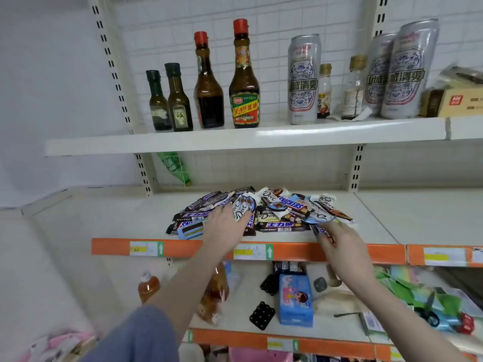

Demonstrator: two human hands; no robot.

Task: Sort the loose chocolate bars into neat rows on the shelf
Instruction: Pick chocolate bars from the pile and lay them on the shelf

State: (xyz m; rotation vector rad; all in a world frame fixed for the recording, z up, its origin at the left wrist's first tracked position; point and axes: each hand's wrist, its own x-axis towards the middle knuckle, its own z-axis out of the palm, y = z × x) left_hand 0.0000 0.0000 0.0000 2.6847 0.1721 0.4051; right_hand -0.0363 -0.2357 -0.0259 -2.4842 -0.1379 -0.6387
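My blue sleeve (138, 335) sits nearest at 7 o'clock, and both forearms reach up from it toward the middle shelf (392, 218). Below my arms the lower shelf holds an amber drink bottle (148, 286), a blue box (295, 300) and two black trays (262, 315).

My right hand (342, 246) hovers over the orange shelf edge (386, 253) at 4 o'clock from the pile, fingers pinched narrowly on the end of a dark blue-wrapped bar (320, 231). My left hand (224, 228) lies at 8 o'clock from the pile's middle, fingers spread fairly wide and pressed down on the wrappers, the fingertips resting against a white Dove bar (241, 207); whether it actually grips anything I cannot tell.

The loose chocolate bars (274, 212) lie in a jumbled heap at the front centre of the middle shelf, overlapping at all angles: brown Snickers bars (294, 203) and pale Dove ones mixed.

Farther back, at 12 o'clock, the upper shelf (235, 138) carries two small green bottles (170, 100), two tall brown sauce bottles (227, 79) with red caps, and tall silver cans (303, 79) toward 1 o'clock.
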